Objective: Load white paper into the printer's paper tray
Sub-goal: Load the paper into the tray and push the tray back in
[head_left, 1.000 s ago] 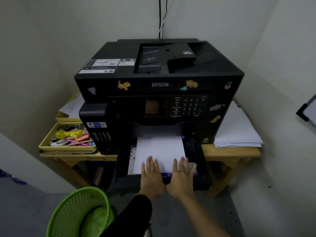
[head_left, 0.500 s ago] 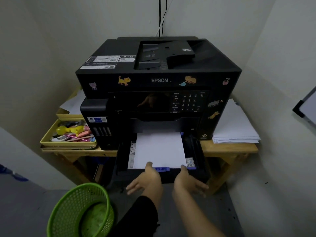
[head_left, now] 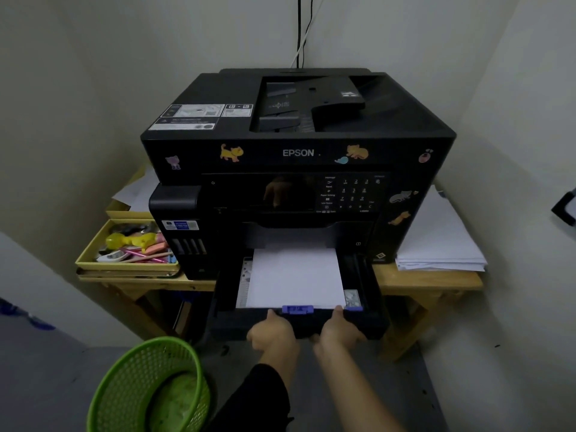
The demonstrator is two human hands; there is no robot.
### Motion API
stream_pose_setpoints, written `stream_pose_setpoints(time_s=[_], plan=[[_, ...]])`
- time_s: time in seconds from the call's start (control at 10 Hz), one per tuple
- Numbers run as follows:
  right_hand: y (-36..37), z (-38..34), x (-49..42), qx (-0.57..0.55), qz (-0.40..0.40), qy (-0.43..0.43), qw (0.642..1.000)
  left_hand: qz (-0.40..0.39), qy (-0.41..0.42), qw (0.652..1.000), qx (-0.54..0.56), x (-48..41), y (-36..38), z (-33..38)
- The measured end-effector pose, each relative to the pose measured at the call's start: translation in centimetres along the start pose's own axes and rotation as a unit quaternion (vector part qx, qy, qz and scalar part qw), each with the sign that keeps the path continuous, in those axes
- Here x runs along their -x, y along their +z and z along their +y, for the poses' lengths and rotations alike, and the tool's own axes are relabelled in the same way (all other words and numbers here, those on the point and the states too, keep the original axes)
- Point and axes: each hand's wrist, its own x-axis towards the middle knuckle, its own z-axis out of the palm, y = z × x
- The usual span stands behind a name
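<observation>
A black Epson printer (head_left: 296,151) stands on a wooden table. Its black paper tray (head_left: 371,310) is pulled out at the bottom front. A stack of white paper (head_left: 294,277) lies flat in the tray, behind a purple edge guide (head_left: 297,309). My left hand (head_left: 272,333) grips the tray's front edge left of centre, thumb on top. My right hand (head_left: 338,330) grips the same edge right of centre. The fingers of both hands curl under the front lip and are hidden.
A spare pile of white paper (head_left: 436,244) lies on the wooden table (head_left: 436,280) right of the printer. A yellow tray of pens and clutter (head_left: 131,244) sits on the left. A green mesh basket (head_left: 146,388) stands on the floor at lower left. Walls close in on both sides.
Both hands lifted off the paper, where they lay flat, drew back, and now grasp the tray's front edge. The paper lies where it was in the tray.
</observation>
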Motion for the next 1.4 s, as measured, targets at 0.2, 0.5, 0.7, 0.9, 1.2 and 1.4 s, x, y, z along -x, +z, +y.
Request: stream_pose_setpoints(time_s=[0.2, 0.5, 0.7, 0.9, 1.2, 1.4], plan=[[2.3, -2.8, -0.1, -0.043, -0.060, 0.017, 0.997, -0.051, 0.016, 0.999, 0.005, -2.2, 1.3, 3.2], [6.2, -9.3, -2.6, -0.188, -0.281, 0.001, 0.941, -0.213, 0.039, 0.945, 0.245, -5.7, 4.8, 9.8], [7.9, -9.9, -3.1, -0.179, -0.305, -0.034, 0.935, -0.215, 0.023, 0.939, 0.266, -6.7, 6.0, 11.4], [8.8, -10.3, -4.3, -0.196, -0.335, -0.040, 0.921, -0.239, 0.059, 0.919, 0.307, -7.6, 6.4, 11.4], [8.8, -10.1, -5.1, -0.202, -0.337, -0.018, 0.920, -0.246, 0.019, 0.920, 0.303, -8.2, 5.9, 11.4], [7.9, -10.6, -4.6, -0.147, -0.361, -0.019, 0.921, -0.302, 0.010, 0.921, 0.247, -8.3, 4.6, 11.6]])
